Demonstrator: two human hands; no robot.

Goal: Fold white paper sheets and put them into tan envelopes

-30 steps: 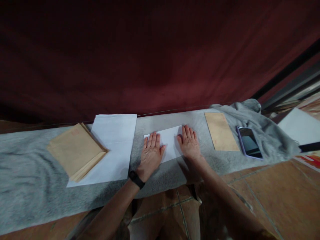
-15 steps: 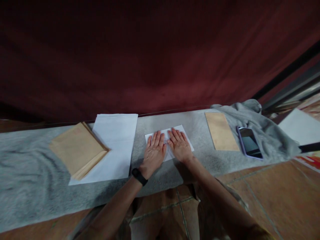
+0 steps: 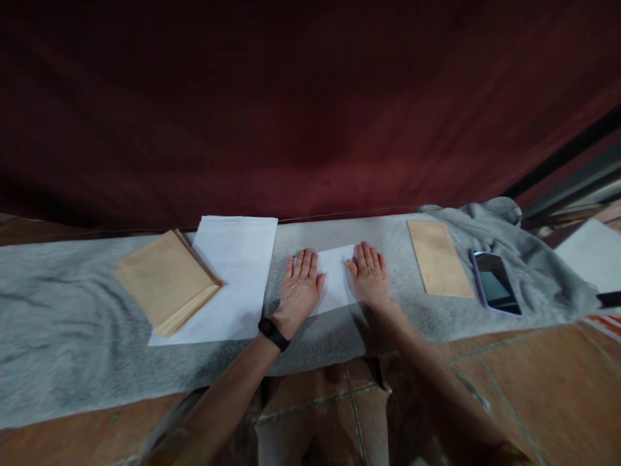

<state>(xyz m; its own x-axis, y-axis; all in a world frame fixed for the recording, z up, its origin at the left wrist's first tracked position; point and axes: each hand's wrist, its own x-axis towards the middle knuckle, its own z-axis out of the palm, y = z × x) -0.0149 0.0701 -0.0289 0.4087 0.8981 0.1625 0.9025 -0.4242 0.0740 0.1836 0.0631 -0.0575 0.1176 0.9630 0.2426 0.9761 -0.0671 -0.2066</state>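
Note:
A small white sheet of paper (image 3: pixel 334 275), seemingly folded, lies flat on the grey cloth in front of me. My left hand (image 3: pixel 301 281) rests flat on its left end, fingers stretched out, with a dark band on the wrist. On the right end lies my right hand (image 3: pixel 369 272), also flat, its thumb apart from the fingers. Between the two hands the middle of the paper shows bare. Both palms hide the paper's ends.
To the left, a stack of brown envelopes (image 3: pixel 167 278) sits partly over large white sheets (image 3: pixel 237 259). A single brown envelope (image 3: pixel 440 259) and a phone (image 3: pixel 495 281) lie to the right. Grey cloth (image 3: pixel 58 323) covers the bench; a dark red curtain (image 3: pixel 310 142) hangs behind.
My hands have slid apart, the left one to the left end and the right one to the right end of the paper, uncovering its middle. The view has shifted slightly.

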